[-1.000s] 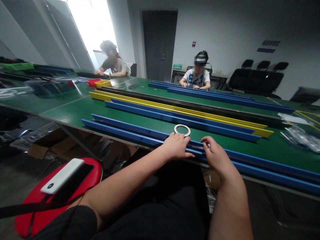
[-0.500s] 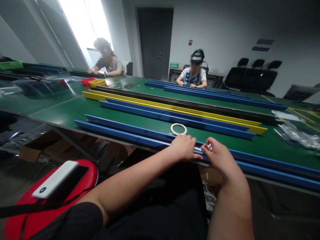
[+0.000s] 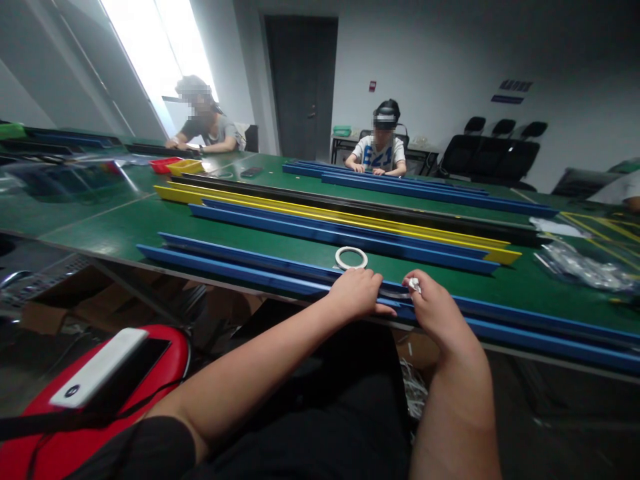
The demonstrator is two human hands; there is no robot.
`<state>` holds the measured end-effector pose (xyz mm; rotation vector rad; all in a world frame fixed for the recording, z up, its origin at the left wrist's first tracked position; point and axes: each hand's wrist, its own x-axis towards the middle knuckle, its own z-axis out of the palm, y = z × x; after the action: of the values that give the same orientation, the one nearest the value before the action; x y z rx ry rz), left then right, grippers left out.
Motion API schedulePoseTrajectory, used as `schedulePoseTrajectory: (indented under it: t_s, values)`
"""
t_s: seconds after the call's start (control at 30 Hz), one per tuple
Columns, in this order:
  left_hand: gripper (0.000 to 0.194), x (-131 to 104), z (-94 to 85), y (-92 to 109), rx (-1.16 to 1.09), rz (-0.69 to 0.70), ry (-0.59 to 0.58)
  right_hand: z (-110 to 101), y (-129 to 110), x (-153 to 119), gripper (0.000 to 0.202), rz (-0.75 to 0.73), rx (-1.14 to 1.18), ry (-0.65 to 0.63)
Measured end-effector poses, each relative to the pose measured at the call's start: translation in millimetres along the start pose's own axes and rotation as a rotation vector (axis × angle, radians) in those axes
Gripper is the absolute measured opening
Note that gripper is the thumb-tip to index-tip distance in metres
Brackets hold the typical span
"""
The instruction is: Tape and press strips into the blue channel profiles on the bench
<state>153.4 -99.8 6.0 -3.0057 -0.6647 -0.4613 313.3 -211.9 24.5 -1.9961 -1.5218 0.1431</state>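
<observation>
In front of me a long blue channel [image 3: 240, 265] lies along the near edge of the table. My left hand [image 3: 356, 292] is closed over it, with the thumb on the near side and the fingers across the top. Just to the right, my right hand [image 3: 429, 299] pinches a crumpled piece of white tape or backing strip [image 3: 415, 285] above the channel. Between the two hands a dark strip [image 3: 394, 291] shows inside the channel. A white tape roll [image 3: 351, 258] lies flat on the green tabletop, just beyond my left fingers.
Farther back lie another blue channel [image 3: 345, 239], a yellow channel [image 3: 165, 193] and a black one [image 3: 280, 195]. Clear plastic bags [image 3: 585, 267] sit at the right. Two people work across the table. A red stool [image 3: 165, 347] holds a white device [image 3: 100, 367].
My right hand has drawn slightly up from the channel. The white strip that ran between my hands is now bunched in its fingers, and a dark strip shows there. My left hand stays on the channel.
</observation>
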Motion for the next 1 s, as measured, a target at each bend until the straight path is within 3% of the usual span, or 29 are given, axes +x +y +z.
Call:
schedulePoseTrajectory:
  t_s: [0.17,0.27,0.43,0.57,0.63,0.77,0.9,1.0]
  values:
    - [0.07,-2,-2.6,-3,-0.012,0.008,-0.012,-3,-4,-1,0.028,0.005,-0.066,-0.04]
    - [0.073,-12,-7.5,-17,-0.008,-0.017,-0.028,-5,-9,-2,0.033,0.012,-0.078,-0.055]
    - [0.075,-43,-23.6,-64,0.014,-0.051,-0.07,-5,-12,-4,0.032,0.008,-0.079,-0.072]
    - [0.079,-63,-34.3,-105,0.026,-0.09,-0.095,0,-9,-7,0.011,0.044,-0.011,-0.085]
    - [0.078,-67,-36.3,-117,0.025,-0.106,-0.112,2,-7,-7,0.01,0.051,0.054,-0.092]
    - [0.076,-68,-36.4,-122,0.03,-0.096,-0.117,4,-6,-4,0.029,-0.005,0.056,-0.052]
    - [0.075,-67,-37.4,-118,0.032,-0.084,-0.127,4,-9,1,0.016,0.021,-0.001,-0.048]
    - [0.074,-64,-39.0,-113,0.014,-0.075,-0.137,2,-13,1,0.019,0.046,-0.071,-0.055]
